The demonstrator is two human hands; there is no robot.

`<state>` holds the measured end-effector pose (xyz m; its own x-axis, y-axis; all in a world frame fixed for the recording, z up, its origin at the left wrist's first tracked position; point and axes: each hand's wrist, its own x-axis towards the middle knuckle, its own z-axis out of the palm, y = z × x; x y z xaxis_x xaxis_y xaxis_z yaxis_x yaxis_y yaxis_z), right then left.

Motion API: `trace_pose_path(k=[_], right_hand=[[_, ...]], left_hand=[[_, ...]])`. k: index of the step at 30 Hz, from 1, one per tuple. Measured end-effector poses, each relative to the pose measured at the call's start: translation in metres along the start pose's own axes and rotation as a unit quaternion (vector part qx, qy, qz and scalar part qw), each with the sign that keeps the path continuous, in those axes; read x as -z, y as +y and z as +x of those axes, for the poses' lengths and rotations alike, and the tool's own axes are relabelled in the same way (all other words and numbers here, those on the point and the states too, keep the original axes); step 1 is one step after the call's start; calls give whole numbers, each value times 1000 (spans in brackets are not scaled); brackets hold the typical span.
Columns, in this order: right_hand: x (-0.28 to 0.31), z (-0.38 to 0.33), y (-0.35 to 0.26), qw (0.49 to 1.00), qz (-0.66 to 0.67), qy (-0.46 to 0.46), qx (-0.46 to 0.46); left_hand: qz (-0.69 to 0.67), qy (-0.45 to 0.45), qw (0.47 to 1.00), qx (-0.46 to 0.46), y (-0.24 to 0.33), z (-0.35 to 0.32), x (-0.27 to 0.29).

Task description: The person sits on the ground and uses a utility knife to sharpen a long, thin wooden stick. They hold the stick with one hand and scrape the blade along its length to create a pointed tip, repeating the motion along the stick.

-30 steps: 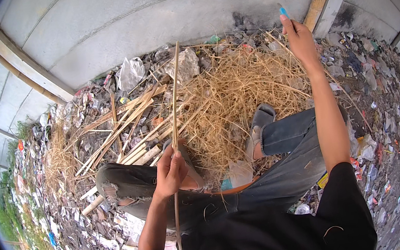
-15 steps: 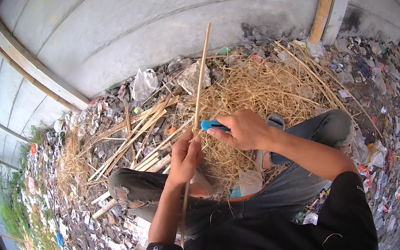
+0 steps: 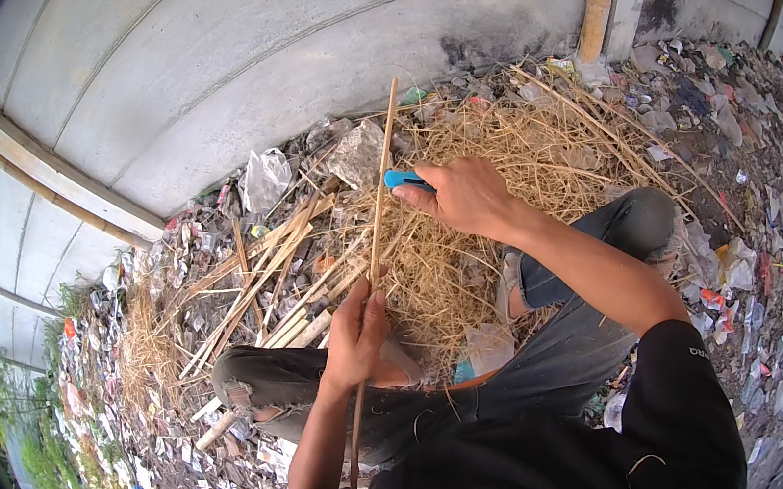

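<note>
A long, thin bamboo strip [image 3: 379,221] runs upright between my legs, its top end leaning slightly right. Around its middle, above my left knee, my left hand [image 3: 357,333] is closed. My right hand [image 3: 466,193] grips a blue utility knife [image 3: 409,181], whose front end meets the strip well above my left hand. The knife's blade is too small to make out. Beneath the knife and my right hand spreads a heap of pale bamboo shavings [image 3: 455,276].
Several split bamboo pieces [image 3: 262,271] lie left of the shavings. A grey stone [image 3: 358,155] and a clear plastic bag [image 3: 266,180] sit by the concrete wall [image 3: 337,54]. Litter covers the ground [image 3: 770,343] on both sides. Longer strips [image 3: 594,129] lie at the right.
My right hand with the knife has slid up along the strip, away from my left hand. My left hand and the strip have shifted slightly down and left in view.
</note>
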<state>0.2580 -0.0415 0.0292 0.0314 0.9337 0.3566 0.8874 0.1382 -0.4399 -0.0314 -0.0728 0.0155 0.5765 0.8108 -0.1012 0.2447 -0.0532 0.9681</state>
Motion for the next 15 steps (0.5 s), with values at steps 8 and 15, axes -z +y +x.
trace_pose_path(k=[8, 15], right_hand=[[90, 33, 201, 921, 12, 265, -286], [25, 22, 76, 977, 142, 135, -81]], left_hand=[[-85, -62, 994, 14, -55, -81, 31], [-199, 10, 979, 48, -44, -29, 35]])
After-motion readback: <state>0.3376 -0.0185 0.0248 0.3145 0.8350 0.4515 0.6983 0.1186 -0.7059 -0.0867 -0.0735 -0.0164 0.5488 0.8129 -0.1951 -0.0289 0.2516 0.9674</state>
